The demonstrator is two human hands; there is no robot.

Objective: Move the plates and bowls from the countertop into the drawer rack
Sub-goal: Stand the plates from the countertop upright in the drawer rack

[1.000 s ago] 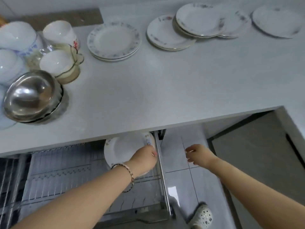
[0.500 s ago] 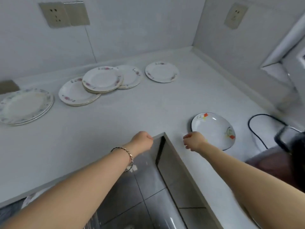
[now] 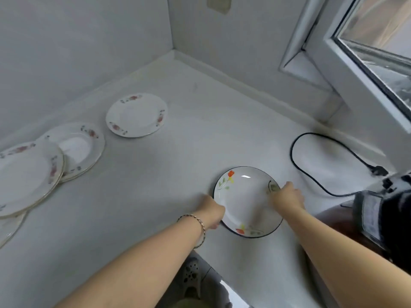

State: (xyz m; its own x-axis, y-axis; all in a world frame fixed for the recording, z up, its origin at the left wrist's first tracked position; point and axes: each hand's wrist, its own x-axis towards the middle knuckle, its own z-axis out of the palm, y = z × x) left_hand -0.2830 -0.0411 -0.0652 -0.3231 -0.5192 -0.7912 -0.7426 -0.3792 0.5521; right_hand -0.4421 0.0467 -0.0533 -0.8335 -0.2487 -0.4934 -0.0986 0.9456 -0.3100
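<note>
Head view, item: dark-rimmed plate (image 3: 245, 201) w/ orange flower print, lower centre-right of frame, lying on grey countertop (image 3: 155, 185) near its front edge. Left hand (image 3: 213, 213) is pressed to the plate's left rim, fingers curled under/around the edge; right hand (image 3: 287, 197) is laid on the right rim, fingers over the lip. Both grips are narrow and closed on the rim; whether the plate is lifted yet or flat on the top cannot be told. Risk, as judged: glazed rim held only at two edge points, so a slip or tilt is likely if one side is raised first; counter edge is close, so a fumble would probably send the plate to the tiled floor (image 3: 213, 276), by the foot in a clog (image 3: 191, 272) at bottom centre. Surroundings: black cable (image 3: 311, 174) looped just right of the plate, running to a dark appliance (image 3: 387, 210) at right edge; could be snagged if the plate is swept rightward. Single floral plate (image 3: 136, 115) at centre-left; overlapping floral plates (image 3: 33, 174) at left edge, well apart from the hands. Window frame (image 3: 347, 52) upper right. Drawer rack not in view; path to it not assessable.
</note>
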